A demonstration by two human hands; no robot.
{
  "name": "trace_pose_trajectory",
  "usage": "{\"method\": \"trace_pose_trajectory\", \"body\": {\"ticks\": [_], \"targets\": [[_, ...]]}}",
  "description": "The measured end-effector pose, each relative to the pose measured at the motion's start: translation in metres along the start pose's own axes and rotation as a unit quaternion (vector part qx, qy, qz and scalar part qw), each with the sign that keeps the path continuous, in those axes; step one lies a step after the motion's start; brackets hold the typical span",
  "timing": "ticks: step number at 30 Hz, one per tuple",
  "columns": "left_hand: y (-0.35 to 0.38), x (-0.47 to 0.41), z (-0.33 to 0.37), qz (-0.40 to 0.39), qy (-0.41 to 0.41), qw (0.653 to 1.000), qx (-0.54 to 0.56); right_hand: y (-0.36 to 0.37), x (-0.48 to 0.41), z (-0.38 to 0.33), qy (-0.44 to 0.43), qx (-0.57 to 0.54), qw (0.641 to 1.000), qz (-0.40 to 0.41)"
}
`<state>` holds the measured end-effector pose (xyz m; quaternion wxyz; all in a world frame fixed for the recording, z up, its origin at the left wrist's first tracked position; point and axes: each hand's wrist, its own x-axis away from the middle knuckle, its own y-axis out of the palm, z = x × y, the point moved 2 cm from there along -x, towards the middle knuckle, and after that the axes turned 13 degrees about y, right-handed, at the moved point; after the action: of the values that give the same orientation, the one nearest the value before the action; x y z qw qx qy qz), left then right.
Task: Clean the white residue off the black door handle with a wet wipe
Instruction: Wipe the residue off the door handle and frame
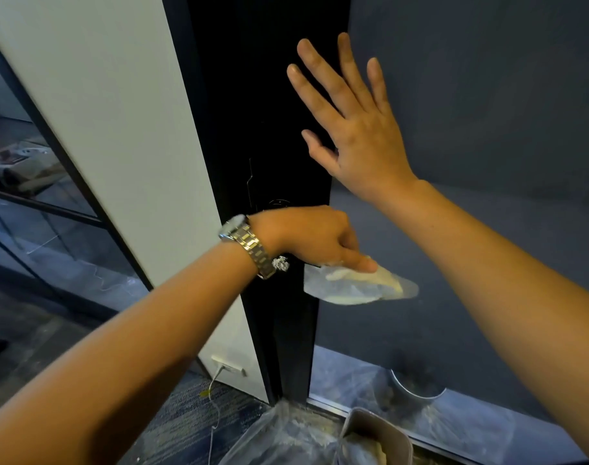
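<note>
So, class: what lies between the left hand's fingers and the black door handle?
In the head view, the wet wipe lies under the left hand, hiding the handle; white residue remains beside the wrist.

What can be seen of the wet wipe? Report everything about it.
The wet wipe is a thin, pale, translucent sheet, crumpled and folded, with creamy white residue smeared across its upper side. It lies roughly horizontal, tapering to a rounded point on the right. The left hand presses it against the black door with fingers on top. A clump of white residue sits just left of it, by the wrist. The handle itself is hidden beneath hand and wipe.
</note>
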<state>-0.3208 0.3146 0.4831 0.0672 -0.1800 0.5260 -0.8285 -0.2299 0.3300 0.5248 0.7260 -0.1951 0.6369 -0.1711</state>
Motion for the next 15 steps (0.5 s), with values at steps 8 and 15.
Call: {"method": "trace_pose_trajectory", "body": {"ticks": [8, 15], "targets": [[-0.030, 0.016, -0.027, 0.013, -0.010, 1.000, -0.005, 0.002, -0.001, 0.001, 0.004, -0.003, 1.000, 0.003], [-0.037, 0.027, -0.017, -0.012, -0.054, 0.998, -0.006, 0.004, -0.001, 0.000, 0.009, 0.004, 1.000, 0.010]]}}
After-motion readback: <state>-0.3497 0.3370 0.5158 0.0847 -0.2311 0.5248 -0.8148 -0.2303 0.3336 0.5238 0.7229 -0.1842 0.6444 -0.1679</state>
